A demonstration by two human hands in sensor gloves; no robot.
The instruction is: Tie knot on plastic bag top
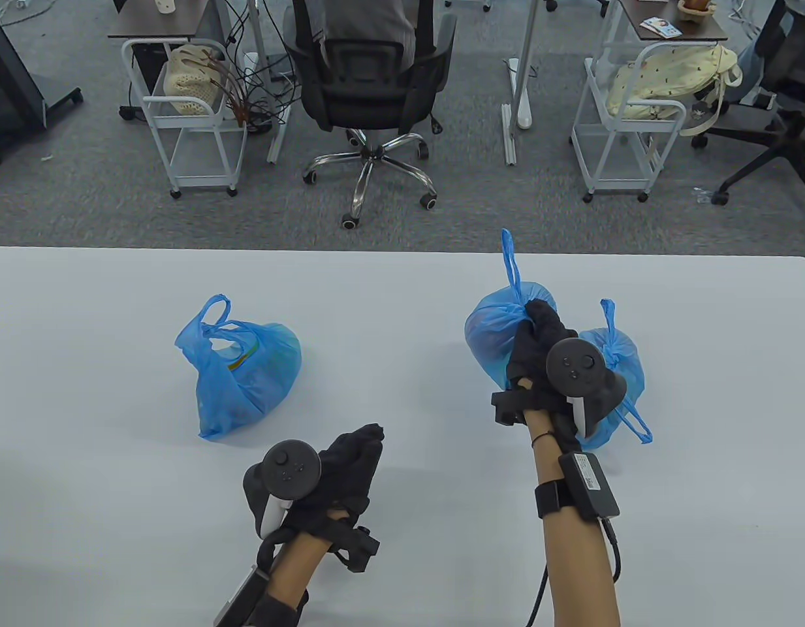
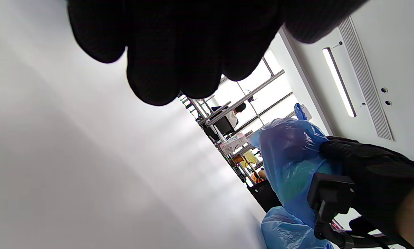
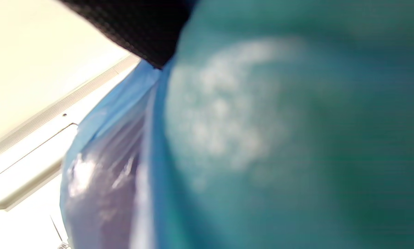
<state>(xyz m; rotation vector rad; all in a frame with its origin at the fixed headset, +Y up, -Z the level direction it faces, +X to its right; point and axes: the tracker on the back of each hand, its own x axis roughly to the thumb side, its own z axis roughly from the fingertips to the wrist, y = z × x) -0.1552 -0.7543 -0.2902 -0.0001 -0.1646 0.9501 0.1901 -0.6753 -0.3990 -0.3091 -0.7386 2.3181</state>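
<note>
Three blue plastic bags lie on the white table (image 1: 402,294). One bag (image 1: 245,372) at centre left has its handles loose and its top open. My right hand (image 1: 539,333) grips the knotted top of a second bag (image 1: 490,333) at the right; that bag also shows in the left wrist view (image 2: 290,159) and fills the right wrist view (image 3: 262,138), blurred. A third bag (image 1: 621,359) with a knotted top lies just right of it, partly behind my tracker. My left hand (image 1: 353,450) hovers over the table near the front, fingers together and holding nothing.
Beyond the table's far edge stand an office chair (image 1: 369,85) and two white carts (image 1: 187,117) (image 1: 631,124) on grey carpet. Bare table shows between the left bag and the right pair.
</note>
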